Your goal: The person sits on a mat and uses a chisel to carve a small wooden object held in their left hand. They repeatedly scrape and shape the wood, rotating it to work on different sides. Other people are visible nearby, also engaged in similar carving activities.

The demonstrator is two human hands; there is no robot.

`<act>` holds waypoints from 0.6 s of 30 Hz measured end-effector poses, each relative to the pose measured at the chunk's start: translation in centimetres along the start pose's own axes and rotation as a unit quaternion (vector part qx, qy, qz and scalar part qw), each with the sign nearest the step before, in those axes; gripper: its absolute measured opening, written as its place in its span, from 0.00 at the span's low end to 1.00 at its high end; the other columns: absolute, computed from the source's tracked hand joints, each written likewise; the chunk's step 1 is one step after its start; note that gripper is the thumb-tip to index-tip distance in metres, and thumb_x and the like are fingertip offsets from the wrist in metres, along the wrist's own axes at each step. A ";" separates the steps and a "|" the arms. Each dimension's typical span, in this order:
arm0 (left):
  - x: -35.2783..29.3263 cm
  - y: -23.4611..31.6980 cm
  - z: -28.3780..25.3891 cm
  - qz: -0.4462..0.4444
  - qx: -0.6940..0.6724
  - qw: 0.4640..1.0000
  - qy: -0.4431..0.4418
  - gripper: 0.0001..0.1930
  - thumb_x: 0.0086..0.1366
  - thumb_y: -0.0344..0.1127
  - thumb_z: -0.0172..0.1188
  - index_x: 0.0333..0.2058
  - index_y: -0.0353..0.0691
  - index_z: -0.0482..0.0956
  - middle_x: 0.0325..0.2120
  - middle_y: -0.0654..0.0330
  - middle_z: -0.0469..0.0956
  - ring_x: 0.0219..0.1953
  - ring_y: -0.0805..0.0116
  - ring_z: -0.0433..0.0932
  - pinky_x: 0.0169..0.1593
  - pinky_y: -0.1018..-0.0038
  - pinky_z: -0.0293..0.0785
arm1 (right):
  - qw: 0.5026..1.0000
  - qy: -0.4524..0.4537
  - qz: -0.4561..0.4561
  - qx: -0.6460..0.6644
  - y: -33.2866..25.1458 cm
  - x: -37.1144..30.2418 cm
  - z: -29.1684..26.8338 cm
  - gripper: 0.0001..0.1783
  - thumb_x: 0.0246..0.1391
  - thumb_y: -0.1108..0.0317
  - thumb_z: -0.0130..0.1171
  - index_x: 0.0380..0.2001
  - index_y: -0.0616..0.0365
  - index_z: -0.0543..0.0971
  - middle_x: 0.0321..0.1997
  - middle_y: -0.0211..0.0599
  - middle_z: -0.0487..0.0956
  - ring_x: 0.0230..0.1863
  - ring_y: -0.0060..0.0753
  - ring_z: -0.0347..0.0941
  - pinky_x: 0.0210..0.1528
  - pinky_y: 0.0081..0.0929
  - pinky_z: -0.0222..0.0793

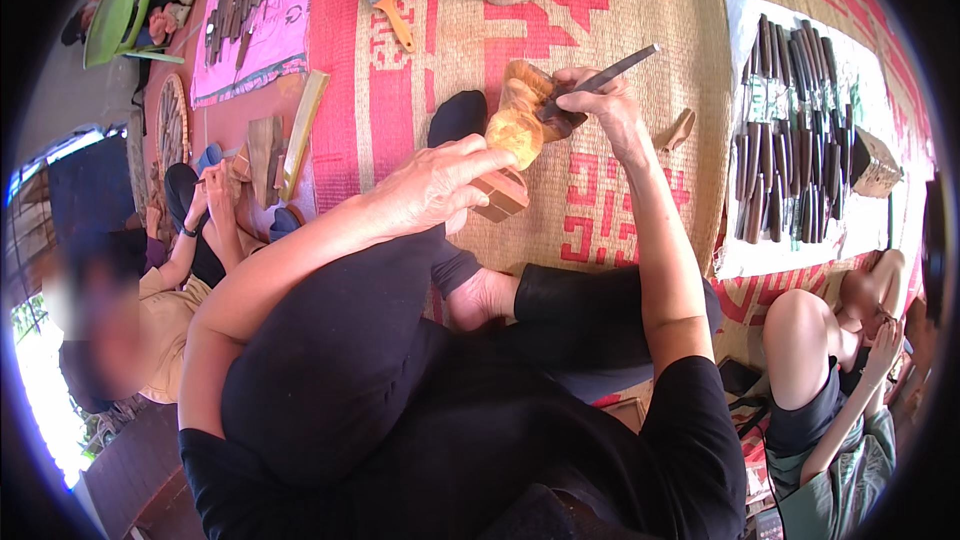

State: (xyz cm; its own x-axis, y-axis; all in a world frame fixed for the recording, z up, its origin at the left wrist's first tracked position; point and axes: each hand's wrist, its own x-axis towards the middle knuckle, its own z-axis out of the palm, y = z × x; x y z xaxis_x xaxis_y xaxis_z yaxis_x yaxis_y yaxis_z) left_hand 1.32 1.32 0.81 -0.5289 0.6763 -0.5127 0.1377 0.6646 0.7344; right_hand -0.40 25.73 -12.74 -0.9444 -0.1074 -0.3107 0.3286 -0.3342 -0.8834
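Note:
A carved wooden figure [517, 125], yellow and brown with rounded forms, is held tilted over the mat in front of my legs. My left hand [430, 185] is closed on its near end, fingers against the yellow part. The thumb lies by a reddish-brown block [503, 195]; whether block and figure are one piece I cannot tell. My right hand [607, 112] grips a dark chisel [632, 64], which slants up to the right. The chisel's lower end is by the figure's right side, and its contact there is partly hidden by my fingers.
A brush [392, 12] lies on the red-and-straw mat [440, 70]. Many dark tools rest on a white cloth [735, 40] at right and a pink cloth [285, 65] at left. Wood pieces [265, 155] lie left, a small brown piece [677, 130] right. Other people sit at both sides.

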 end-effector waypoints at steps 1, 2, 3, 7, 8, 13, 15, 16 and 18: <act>0.0 0.2 0.0 -0.004 0.004 1.000 0.001 0.25 0.57 0.25 0.55 0.55 0.45 0.68 0.38 0.56 0.68 0.42 0.54 0.73 0.46 0.66 0.69 | 1.000 0.014 -0.006 0.004 0.0 0.0 -0.2 0.08 0.42 0.74 0.64 0.30 0.64 0.80 0.33 0.37 0.81 0.33 0.26 0.76 0.43 0.27 0.71; 0.0 0.1 -0.1 0.003 0.012 1.000 0.002 0.25 0.57 0.26 0.55 0.55 0.45 0.68 0.38 0.56 0.68 0.42 0.54 0.73 0.46 0.66 0.69 | 1.000 0.027 -0.013 0.008 -0.1 0.1 -0.5 0.08 0.42 0.74 0.64 0.29 0.64 0.80 0.33 0.38 0.81 0.33 0.26 0.76 0.42 0.27 0.72; 0.1 0.1 -0.1 0.011 0.020 1.000 0.004 0.25 0.57 0.26 0.55 0.55 0.45 0.68 0.38 0.56 0.68 0.42 0.54 0.73 0.46 0.66 0.69 | 0.999 0.034 -0.008 0.014 0.0 0.2 -0.9 0.09 0.42 0.74 0.65 0.30 0.64 0.80 0.33 0.37 0.81 0.33 0.26 0.76 0.42 0.27 0.71; -0.1 -0.3 0.1 0.008 -0.002 1.000 0.001 0.25 0.57 0.26 0.55 0.55 0.45 0.68 0.38 0.56 0.67 0.42 0.54 0.72 0.46 0.65 0.69 | 0.999 0.031 -0.032 0.004 -0.1 0.1 -0.9 0.11 0.41 0.75 0.65 0.31 0.65 0.80 0.33 0.37 0.81 0.33 0.27 0.76 0.42 0.27 0.71; -0.1 -0.3 0.1 0.009 -0.005 1.000 0.002 0.25 0.57 0.26 0.55 0.55 0.45 0.68 0.37 0.56 0.67 0.42 0.54 0.72 0.46 0.65 0.69 | 0.999 0.020 -0.048 -0.009 -0.3 -0.1 -0.4 0.11 0.41 0.75 0.65 0.32 0.65 0.80 0.33 0.38 0.81 0.33 0.27 0.76 0.42 0.27 0.71; 0.0 -0.3 -0.1 0.021 0.017 1.000 0.001 0.25 0.56 0.25 0.55 0.55 0.45 0.68 0.37 0.56 0.67 0.42 0.53 0.72 0.47 0.64 0.69 | 1.000 0.006 0.026 0.006 -0.5 -0.2 0.4 0.10 0.41 0.75 0.64 0.30 0.64 0.79 0.31 0.37 0.82 0.31 0.28 0.77 0.42 0.28 0.72; 0.0 -0.2 0.0 0.009 -0.002 1.000 0.002 0.25 0.56 0.25 0.55 0.55 0.45 0.68 0.37 0.55 0.67 0.42 0.53 0.72 0.47 0.64 0.69 | 0.999 0.029 0.025 0.015 0.0 0.0 0.0 0.10 0.41 0.75 0.64 0.31 0.64 0.79 0.31 0.38 0.82 0.31 0.28 0.77 0.42 0.28 0.72; 0.0 0.0 -0.1 0.005 0.000 1.000 0.001 0.25 0.56 0.25 0.55 0.55 0.45 0.68 0.37 0.55 0.67 0.42 0.53 0.72 0.47 0.64 0.69 | 0.999 0.037 0.019 0.023 0.3 0.3 -0.3 0.10 0.42 0.75 0.64 0.31 0.64 0.79 0.31 0.38 0.82 0.31 0.28 0.77 0.41 0.28 0.72; -0.1 0.3 -0.2 0.000 0.015 1.000 -0.003 0.26 0.56 0.25 0.55 0.55 0.44 0.68 0.37 0.55 0.67 0.42 0.53 0.72 0.47 0.64 0.69 | 0.999 0.038 0.010 0.037 0.7 0.6 -1.0 0.10 0.42 0.74 0.64 0.31 0.64 0.80 0.31 0.39 0.82 0.31 0.29 0.77 0.41 0.28 0.72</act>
State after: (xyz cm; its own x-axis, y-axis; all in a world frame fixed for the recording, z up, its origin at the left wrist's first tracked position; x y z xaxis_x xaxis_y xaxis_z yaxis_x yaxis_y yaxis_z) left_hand 1.25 1.40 1.10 -0.5237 0.6783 -0.5154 0.1629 0.6736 0.7210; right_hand -0.70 26.35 -13.84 -0.9332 -0.0437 -0.3566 0.3432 -0.4020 -0.8489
